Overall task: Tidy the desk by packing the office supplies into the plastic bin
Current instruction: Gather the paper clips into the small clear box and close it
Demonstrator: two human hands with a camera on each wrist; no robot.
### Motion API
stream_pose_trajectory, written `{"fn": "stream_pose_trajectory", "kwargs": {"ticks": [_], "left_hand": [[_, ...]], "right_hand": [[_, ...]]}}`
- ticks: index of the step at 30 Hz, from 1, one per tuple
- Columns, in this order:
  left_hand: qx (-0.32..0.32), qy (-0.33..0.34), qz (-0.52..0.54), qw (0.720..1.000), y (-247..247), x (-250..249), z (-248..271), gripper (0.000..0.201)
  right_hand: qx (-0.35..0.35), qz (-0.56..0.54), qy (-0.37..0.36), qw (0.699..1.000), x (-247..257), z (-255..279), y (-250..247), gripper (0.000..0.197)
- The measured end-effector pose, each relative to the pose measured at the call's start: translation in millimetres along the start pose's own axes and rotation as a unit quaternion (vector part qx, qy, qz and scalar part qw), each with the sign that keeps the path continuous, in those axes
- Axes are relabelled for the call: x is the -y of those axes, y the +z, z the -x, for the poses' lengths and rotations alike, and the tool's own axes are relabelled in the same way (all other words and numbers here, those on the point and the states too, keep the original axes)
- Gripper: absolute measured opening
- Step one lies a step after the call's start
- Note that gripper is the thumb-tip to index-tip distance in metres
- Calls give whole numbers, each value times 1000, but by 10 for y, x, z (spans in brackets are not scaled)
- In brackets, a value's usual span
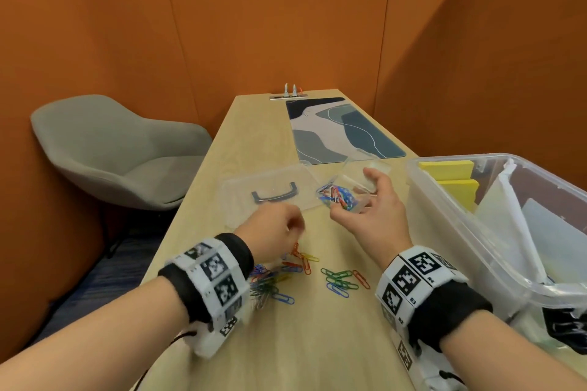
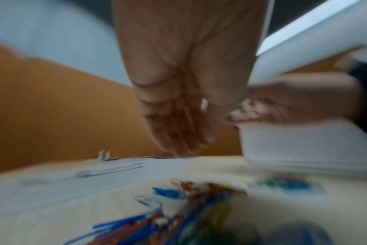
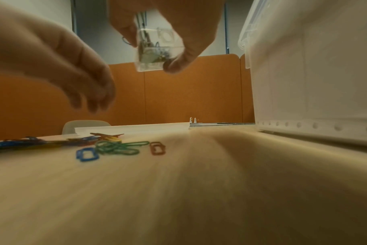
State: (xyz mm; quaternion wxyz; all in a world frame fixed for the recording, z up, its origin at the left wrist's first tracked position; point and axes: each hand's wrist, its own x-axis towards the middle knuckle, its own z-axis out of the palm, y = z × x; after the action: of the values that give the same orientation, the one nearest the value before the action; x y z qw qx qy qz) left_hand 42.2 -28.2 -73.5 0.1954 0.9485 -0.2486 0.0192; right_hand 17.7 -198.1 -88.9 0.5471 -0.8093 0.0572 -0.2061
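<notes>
Colourful paper clips (image 1: 298, 262) lie scattered on the wooden desk, with a second small cluster (image 1: 343, 279) to their right. My left hand (image 1: 286, 227) hovers just above the left cluster with fingers bunched and pointing down; no clip shows between them (image 3: 90, 99). My right hand (image 1: 352, 197) grips a small clear box (image 1: 341, 192), tilted and partly filled with clips, held above the desk (image 3: 155, 49). The large clear plastic bin (image 1: 460, 225) stands at the right, close to my right forearm. The left wrist view is motion-blurred.
The bin's clear lid (image 1: 263, 187), with a dark handle, lies flat beyond my left hand. Yellow note pads (image 1: 444, 168) and white papers are inside the bin. A patterned desk mat (image 1: 343, 127) covers the far desk. A grey chair (image 1: 120, 149) stands left of the desk.
</notes>
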Motion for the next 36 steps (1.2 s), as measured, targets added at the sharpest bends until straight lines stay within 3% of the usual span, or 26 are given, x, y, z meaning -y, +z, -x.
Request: {"fn": "stream_pose_trajectory", "kwargs": {"ticks": [2,5,9,16,19,22,24,26,28,30,32,33,36], "left_hand": [[106,107,-49,987,132,-117,81,24],[189,231,-27,954,298,-305,101,40],[240,295,-11,925,399,-396,58,43],[153,195,-10,969,145,145,77,24],[83,97,17,992,48,296,11,36],[178,4,-1,984,41,367,-62,64],[220,22,-25,975,85,368,-39,71],[226,35,-29,973,104,358,34,63],[187,22,-6,982,55,332,86,41],[60,-28,61,996,-41,283,70,30],[-79,-77,159,981,-162,176,15,39],[-98,-93,214,968,-211,111,-17,50],[11,-106,286,952,-239,-104,-70,86]], "right_hand": [[-32,9,-4,999,0,-7,-12,79],[-40,20,-11,999,15,-8,-16,78],[-40,30,-14,999,-7,-11,-10,80],[2,-7,-9,1000,-40,-45,79,81],[21,-40,-10,999,-8,-36,69,79],[43,-60,-7,997,9,-20,75,80],[51,-69,-1,996,20,-11,82,81],[56,-80,6,995,39,-2,84,83],[62,-83,9,995,53,4,87,83],[64,-82,10,994,64,12,91,84],[69,-92,13,993,70,16,95,85],[74,-99,15,992,79,24,95,87],[88,-133,24,987,80,33,102,89]]}}
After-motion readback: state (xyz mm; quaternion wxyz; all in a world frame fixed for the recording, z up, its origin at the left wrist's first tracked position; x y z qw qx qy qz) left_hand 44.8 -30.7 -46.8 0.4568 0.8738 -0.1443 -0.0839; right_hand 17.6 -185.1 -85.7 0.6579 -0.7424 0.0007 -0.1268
